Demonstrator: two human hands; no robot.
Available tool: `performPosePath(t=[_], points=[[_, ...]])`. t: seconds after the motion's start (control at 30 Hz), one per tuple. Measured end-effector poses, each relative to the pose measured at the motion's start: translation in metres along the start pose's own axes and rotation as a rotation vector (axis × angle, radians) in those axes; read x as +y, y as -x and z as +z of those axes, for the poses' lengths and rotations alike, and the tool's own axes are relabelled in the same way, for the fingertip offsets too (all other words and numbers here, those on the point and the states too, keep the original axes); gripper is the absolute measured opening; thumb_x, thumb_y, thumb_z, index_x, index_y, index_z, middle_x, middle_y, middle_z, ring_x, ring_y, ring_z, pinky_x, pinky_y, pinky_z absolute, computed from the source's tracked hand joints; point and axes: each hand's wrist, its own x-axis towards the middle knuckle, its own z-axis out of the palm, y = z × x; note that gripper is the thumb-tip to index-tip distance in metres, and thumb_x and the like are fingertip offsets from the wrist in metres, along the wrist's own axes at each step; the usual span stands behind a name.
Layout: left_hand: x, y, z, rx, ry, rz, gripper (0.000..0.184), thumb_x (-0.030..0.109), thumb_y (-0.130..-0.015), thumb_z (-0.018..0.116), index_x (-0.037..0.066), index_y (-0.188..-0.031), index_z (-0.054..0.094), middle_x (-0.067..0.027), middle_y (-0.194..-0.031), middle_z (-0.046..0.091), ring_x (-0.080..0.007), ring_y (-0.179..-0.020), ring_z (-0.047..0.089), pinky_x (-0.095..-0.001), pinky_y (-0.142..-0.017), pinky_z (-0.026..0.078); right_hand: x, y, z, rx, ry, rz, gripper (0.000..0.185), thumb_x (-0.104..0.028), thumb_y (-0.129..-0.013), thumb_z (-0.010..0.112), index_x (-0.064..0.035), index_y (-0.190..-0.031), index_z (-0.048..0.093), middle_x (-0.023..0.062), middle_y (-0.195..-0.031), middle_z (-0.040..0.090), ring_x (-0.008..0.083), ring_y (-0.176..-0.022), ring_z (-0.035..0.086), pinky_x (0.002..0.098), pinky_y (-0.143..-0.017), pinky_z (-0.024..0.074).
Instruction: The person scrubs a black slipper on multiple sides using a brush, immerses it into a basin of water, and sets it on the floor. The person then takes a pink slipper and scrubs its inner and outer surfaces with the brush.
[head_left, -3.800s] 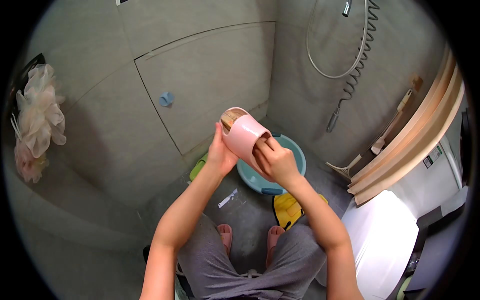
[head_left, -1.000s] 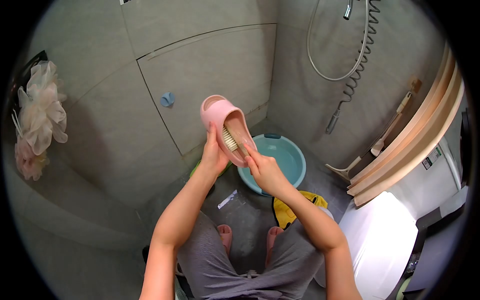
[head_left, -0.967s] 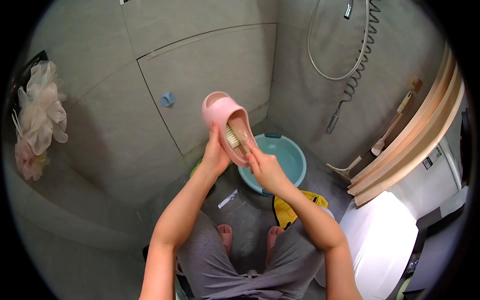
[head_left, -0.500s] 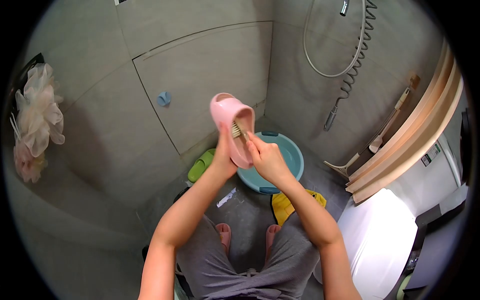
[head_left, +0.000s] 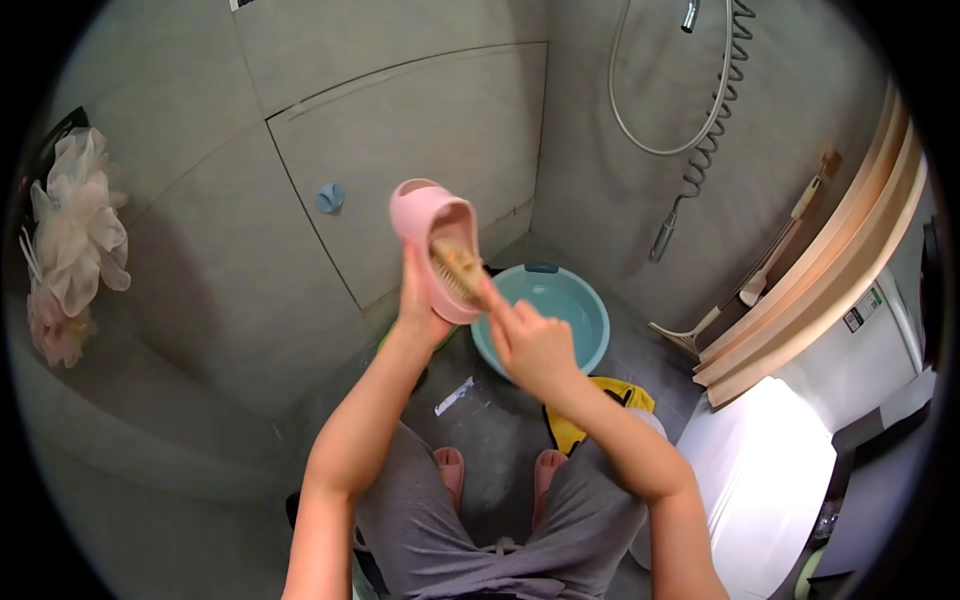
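A pink slipper (head_left: 424, 212) is held up in front of me, its toe end pointing up and away and its inside facing right. My left hand (head_left: 420, 306) grips it from the left near the heel. In my right hand (head_left: 535, 340) is a scrub brush (head_left: 457, 268) with a wooden-coloured back and pale bristles, slightly blurred. The brush lies against the inner sole, and my fingers are closed around its near end. Behind and below the hands stands a light blue basin (head_left: 570, 300) on the floor.
A green slipper (head_left: 450, 335), mostly hidden, lies behind my left hand. A yellow cloth (head_left: 626, 392) is on the floor by my right knee. To the right are a white toilet (head_left: 765, 480) and a peach curtain (head_left: 800, 290). A shower hose (head_left: 708, 140) hangs on the wall.
The slipper and both hands have shifted left. The brush has turned from mostly hidden in the slipper to lying along the sole, nearer the heel. More of the basin shows.
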Motion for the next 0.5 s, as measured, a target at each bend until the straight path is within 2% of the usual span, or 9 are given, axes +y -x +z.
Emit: performPosePath(t=[0.03, 0.13, 0.2, 0.23, 0.33, 0.43, 0.5], points=[[0.008, 0.0, -0.005, 0.008, 0.078, -0.025, 0.083, 0.076, -0.094, 0.037, 0.009, -0.143, 0.044, -0.0184, -0.126, 0.058, -0.0342, -0.112, 0.06, -0.0533, -0.087, 0.054, -0.005, 0.009, 0.003, -0.006, -0.054, -0.041, 0.06, -0.023, -0.09, 0.063, -0.021, -0.148, 0.049, 0.0107, -0.071, 0.058, 0.0326, -0.051, 0.061, 0.0451, -0.048, 0.0509], [0.01, 0.003, -0.002, 0.049, 0.05, 0.03, 0.076, 0.07, -0.097, 0.037, 0.011, -0.143, 0.044, -0.016, -0.13, 0.057, -0.0329, -0.116, 0.059, -0.0509, -0.093, 0.053, -0.004, 0.0, 0.004, -0.003, -0.013, -0.044, 0.059, -0.021, -0.091, 0.062, -0.0192, -0.148, 0.049, 0.0104, -0.071, 0.058, 0.0311, -0.05, 0.061, 0.0432, -0.047, 0.0497], [-0.003, 0.005, 0.016, 0.076, -0.017, 0.115, 0.07, 0.066, -0.1, 0.036, 0.012, -0.144, 0.044, -0.0126, -0.135, 0.057, -0.0304, -0.12, 0.058, -0.0478, -0.099, 0.05, 0.016, -0.022, 0.009, 0.025, 0.01, 0.018, 0.058, -0.019, -0.093, 0.059, -0.0192, -0.149, 0.047, 0.0103, -0.073, 0.057, 0.0315, -0.051, 0.061, 0.0425, -0.047, 0.0489], [-0.003, 0.008, 0.02, 0.057, -0.013, 0.092, 0.065, 0.062, -0.102, 0.035, 0.014, -0.145, 0.044, -0.0093, -0.138, 0.055, -0.0281, -0.123, 0.056, -0.0454, -0.103, 0.048, 0.014, -0.018, 0.01, 0.026, 0.009, 0.013, 0.058, -0.019, -0.093, 0.059, -0.0192, -0.149, 0.047, 0.0103, -0.073, 0.057, 0.0315, -0.051, 0.061, 0.0425, -0.047, 0.0489], [0.005, 0.007, 0.013, 0.073, 0.019, 0.063, 0.064, 0.061, -0.103, 0.035, 0.014, -0.145, 0.045, -0.0093, -0.139, 0.054, -0.0278, -0.124, 0.056, -0.0457, -0.103, 0.048, -0.015, 0.008, 0.007, -0.067, 0.025, 0.051, 0.063, -0.019, -0.093, 0.059, -0.0167, -0.153, 0.041, 0.0132, -0.077, 0.058, 0.0347, -0.052, 0.06, 0.0463, -0.048, 0.0492], [0.006, 0.002, -0.004, 0.109, 0.028, -0.045, 0.066, 0.063, -0.102, 0.035, 0.014, -0.145, 0.044, -0.0089, -0.14, 0.054, -0.0279, -0.125, 0.055, -0.0459, -0.102, 0.048, -0.028, 0.021, 0.006, -0.152, -0.03, 0.061, 0.069, -0.017, -0.091, 0.061, -0.0175, -0.156, 0.035, 0.0146, -0.078, 0.059, 0.0357, -0.054, 0.062, 0.0488, -0.048, 0.0496], [-0.01, -0.005, -0.005, 0.133, -0.103, 0.12, 0.083, 0.078, -0.093, 0.035, 0.014, -0.145, 0.044, -0.0107, -0.139, 0.054, -0.0311, -0.123, 0.056, -0.0482, -0.099, 0.05, -0.011, 0.005, 0.015, -0.131, -0.014, 0.102, 0.073, -0.018, -0.091, 0.063, -0.018, -0.157, 0.032, 0.0166, -0.079, 0.06, 0.0366, -0.055, 0.062, 0.0495, -0.049, 0.0505]])
